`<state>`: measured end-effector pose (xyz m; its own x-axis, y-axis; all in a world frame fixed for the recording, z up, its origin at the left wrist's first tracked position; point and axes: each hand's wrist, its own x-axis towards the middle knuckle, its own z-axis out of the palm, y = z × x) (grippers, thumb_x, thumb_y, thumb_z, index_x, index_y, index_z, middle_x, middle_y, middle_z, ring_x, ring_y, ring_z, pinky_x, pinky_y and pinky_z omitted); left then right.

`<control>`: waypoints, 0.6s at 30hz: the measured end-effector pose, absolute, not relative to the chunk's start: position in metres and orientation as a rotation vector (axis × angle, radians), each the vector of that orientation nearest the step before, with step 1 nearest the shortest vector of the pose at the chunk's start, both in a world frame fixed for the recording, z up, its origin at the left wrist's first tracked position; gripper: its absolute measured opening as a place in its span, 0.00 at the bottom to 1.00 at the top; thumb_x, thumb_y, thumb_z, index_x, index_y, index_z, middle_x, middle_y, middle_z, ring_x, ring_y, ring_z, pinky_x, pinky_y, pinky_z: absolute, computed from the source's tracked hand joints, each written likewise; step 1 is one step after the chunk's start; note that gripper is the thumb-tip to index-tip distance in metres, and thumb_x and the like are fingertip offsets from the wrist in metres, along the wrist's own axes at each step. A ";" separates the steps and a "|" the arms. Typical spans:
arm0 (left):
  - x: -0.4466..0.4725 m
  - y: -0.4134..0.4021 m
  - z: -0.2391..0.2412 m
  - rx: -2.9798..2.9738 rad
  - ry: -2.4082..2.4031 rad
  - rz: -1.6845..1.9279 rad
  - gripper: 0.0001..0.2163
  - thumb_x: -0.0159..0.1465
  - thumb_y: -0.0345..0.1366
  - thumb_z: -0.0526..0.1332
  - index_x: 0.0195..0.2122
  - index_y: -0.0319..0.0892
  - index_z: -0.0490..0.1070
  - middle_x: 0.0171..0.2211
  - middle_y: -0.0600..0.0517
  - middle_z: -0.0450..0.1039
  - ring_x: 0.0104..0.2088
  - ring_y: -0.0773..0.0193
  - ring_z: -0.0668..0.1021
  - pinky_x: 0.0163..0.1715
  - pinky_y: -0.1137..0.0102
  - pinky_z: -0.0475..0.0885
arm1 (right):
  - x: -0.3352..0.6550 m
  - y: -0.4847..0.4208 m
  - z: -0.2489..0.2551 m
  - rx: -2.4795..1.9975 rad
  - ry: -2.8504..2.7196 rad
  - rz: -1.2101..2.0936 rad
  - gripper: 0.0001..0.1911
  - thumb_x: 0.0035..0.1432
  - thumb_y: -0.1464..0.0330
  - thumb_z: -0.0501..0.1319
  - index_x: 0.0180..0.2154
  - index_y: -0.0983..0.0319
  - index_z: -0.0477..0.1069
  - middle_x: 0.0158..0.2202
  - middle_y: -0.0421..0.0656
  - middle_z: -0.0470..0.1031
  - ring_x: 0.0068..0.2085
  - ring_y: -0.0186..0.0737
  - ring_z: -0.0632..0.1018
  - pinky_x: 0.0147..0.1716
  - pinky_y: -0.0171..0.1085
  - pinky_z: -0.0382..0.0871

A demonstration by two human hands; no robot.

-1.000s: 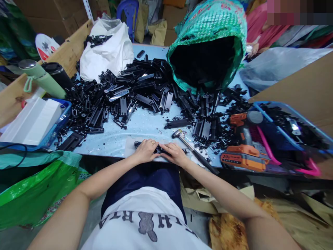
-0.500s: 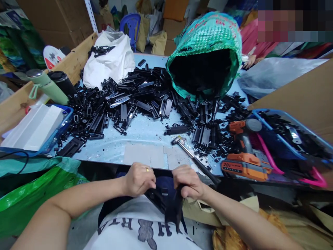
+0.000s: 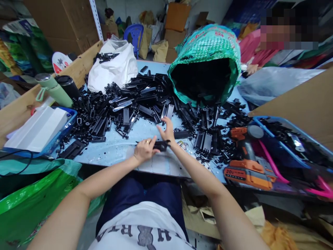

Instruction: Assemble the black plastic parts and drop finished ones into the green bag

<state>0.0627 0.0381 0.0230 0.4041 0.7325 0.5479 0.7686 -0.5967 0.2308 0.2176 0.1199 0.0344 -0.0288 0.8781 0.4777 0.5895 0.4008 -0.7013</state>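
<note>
My left hand (image 3: 144,149) rests at the front of the blue work table (image 3: 111,147), its fingers closed on a dark black plastic part (image 3: 161,146). The part lies low over the grey patch near the table's edge, and its exact shape is blurred. Just beyond it, my right hand (image 3: 166,130) is raised with thumb and fingers apart, holding nothing that I can see. Ahead of both hands spreads a heap of black plastic parts (image 3: 148,92), some flat with slotted ends. My right forearm covers the place where the hammer lay.
A green woven sack (image 3: 208,43) lies open toward me, beside a white bag (image 3: 114,69). At right are an orange cordless drill (image 3: 248,170) and a blue basket (image 3: 281,121) of parts. A green flask (image 3: 53,90) stands left. Another person's hand (image 3: 252,69) shows behind the sack.
Both hands have moved from my lap forward onto the table, bringing the black part along. My right hand has let go and opened. The hammer is now out of sight.
</note>
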 end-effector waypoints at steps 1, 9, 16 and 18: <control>0.063 0.060 0.020 -2.587 -1.518 -0.760 0.34 0.64 0.57 0.40 0.56 0.33 0.63 0.37 0.38 0.73 0.37 0.53 0.76 0.35 0.64 0.69 | 0.229 0.145 0.038 -1.491 -1.716 0.291 0.21 0.55 0.63 0.54 0.49 0.66 0.61 0.54 0.56 0.62 0.57 0.49 0.62 0.56 0.49 0.54; 0.034 0.122 0.039 -2.314 -1.754 -0.732 0.22 0.65 0.44 0.51 0.55 0.33 0.62 0.52 0.37 0.64 0.56 0.49 0.63 0.54 0.58 0.57 | 0.252 0.229 0.053 -2.206 -1.585 0.305 0.31 0.49 0.63 0.61 0.53 0.68 0.56 0.45 0.58 0.70 0.47 0.52 0.73 0.45 0.49 0.66; -0.111 0.103 0.058 -1.527 -2.529 -0.547 0.14 0.61 0.32 0.50 0.44 0.31 0.67 0.46 0.34 0.64 0.50 0.43 0.64 0.45 0.55 0.63 | 0.257 0.170 0.046 -1.430 -1.547 0.740 0.28 0.45 0.63 0.62 0.49 0.63 0.63 0.38 0.46 0.74 0.37 0.40 0.75 0.38 0.41 0.69; -0.130 0.112 0.060 -1.514 -2.549 -0.496 0.14 0.61 0.32 0.50 0.44 0.31 0.67 0.47 0.33 0.63 0.51 0.43 0.63 0.46 0.55 0.62 | 0.249 0.137 0.041 -1.249 -1.593 0.957 0.29 0.43 0.63 0.64 0.49 0.62 0.64 0.36 0.44 0.74 0.34 0.38 0.74 0.35 0.39 0.69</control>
